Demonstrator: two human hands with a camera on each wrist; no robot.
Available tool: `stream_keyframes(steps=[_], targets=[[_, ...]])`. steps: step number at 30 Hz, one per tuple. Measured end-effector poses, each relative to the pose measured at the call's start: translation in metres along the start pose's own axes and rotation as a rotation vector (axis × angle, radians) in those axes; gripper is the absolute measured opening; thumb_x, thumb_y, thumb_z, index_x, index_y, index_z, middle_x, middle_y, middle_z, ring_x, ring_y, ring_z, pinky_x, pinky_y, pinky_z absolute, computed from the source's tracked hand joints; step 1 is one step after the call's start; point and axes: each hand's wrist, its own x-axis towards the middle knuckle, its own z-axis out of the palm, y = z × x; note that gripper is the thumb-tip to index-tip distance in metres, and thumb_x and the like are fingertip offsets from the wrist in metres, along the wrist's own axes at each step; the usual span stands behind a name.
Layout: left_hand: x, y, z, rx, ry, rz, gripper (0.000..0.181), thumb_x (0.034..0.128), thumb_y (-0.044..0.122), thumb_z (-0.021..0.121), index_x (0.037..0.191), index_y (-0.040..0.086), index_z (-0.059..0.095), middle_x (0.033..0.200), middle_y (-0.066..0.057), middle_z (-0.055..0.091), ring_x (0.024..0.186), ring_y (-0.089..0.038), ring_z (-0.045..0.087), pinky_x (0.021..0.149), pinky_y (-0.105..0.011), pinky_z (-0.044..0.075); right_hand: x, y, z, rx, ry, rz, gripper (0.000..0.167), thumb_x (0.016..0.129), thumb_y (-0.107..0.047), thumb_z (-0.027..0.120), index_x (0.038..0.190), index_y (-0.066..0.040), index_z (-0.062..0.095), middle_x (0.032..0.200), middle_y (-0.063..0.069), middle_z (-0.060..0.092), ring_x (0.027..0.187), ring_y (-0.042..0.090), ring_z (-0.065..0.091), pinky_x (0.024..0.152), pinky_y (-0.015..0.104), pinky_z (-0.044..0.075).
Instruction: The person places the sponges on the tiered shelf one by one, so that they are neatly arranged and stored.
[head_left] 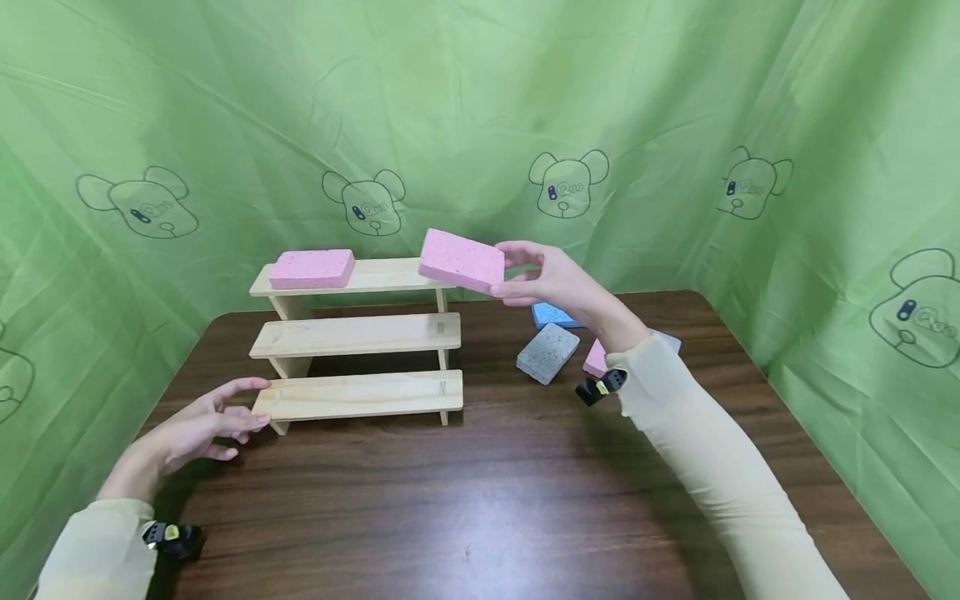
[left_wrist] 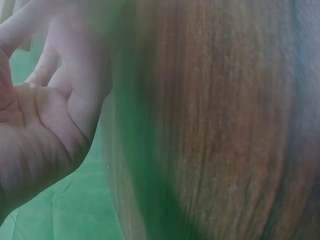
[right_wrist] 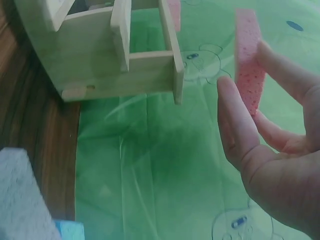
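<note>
My right hand (head_left: 547, 279) pinches a pink sponge (head_left: 461, 260) by its right end, raised near the right end of the top step of a three-step wooden rack (head_left: 356, 336). In the right wrist view the thumb and fingers press the sponge (right_wrist: 249, 60) from both sides, with a gap between it and the rack (right_wrist: 110, 75). Another pink sponge (head_left: 312, 269) lies flat on the left of the top step. My left hand (head_left: 198, 429) holds the left end of the bottom step between thumb and index finger; its fingertips are out of clear sight in the left wrist view.
Right of the rack, a grey sponge (head_left: 548, 353), a blue sponge (head_left: 553, 315) and a pink sponge (head_left: 596, 359) lie on the dark wooden table (head_left: 420, 517). The right forearm partly covers some of them. A green curtain (head_left: 465, 108) hangs behind the table.
</note>
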Motion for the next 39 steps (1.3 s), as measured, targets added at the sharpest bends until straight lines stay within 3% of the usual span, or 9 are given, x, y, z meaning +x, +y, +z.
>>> stream_keyframes(steps=[11,16,29,39], targets=[[0.001,-0.001,-0.001,0.003,0.005,0.005,0.057,0.0991,0.018,0.066,0.145,0.033,0.035,0.092,-0.003,0.061,0.078,-0.015,0.057,0.064,-0.035,0.057,0.054,-0.001,0.029,0.104,-0.002,0.020,0.073,0.086,-0.002,0.081,0.149,-0.008,0.045,0.137,0.016,0.048,0.110,0.036,0.065,0.089,0.039,0.057],[0.001,0.000,0.000,0.008,0.009,0.003,0.057,0.0985,0.019,0.067,0.144,0.034,0.036,0.093,-0.003,0.061,0.079,-0.015,0.057,0.065,-0.036,0.058,0.072,-0.002,0.040,0.108,0.010,0.068,0.078,0.085,0.001,0.081,0.151,-0.007,0.042,0.138,0.016,0.046,0.102,0.030,0.066,0.087,0.036,0.058],[0.001,0.001,-0.001,0.009,0.005,0.001,0.056,0.0986,0.019,0.067,0.142,0.037,0.037,0.093,-0.002,0.062,0.078,-0.014,0.057,0.064,-0.035,0.058,0.092,-0.013,0.061,0.025,-0.006,0.130,0.078,0.086,0.006,0.077,0.153,-0.005,0.039,0.139,0.018,0.045,0.100,0.030,0.065,0.082,0.036,0.060],[-0.011,-0.003,-0.001,0.002,0.018,0.003,0.055,0.0993,0.018,0.066,0.142,0.036,0.037,0.092,-0.003,0.062,0.078,-0.014,0.057,0.064,-0.035,0.057,0.099,-0.017,0.070,0.032,-0.049,0.171,0.077,0.087,0.008,0.075,0.154,-0.004,0.038,0.135,0.019,0.045,0.097,0.029,0.065,0.084,0.037,0.059]])
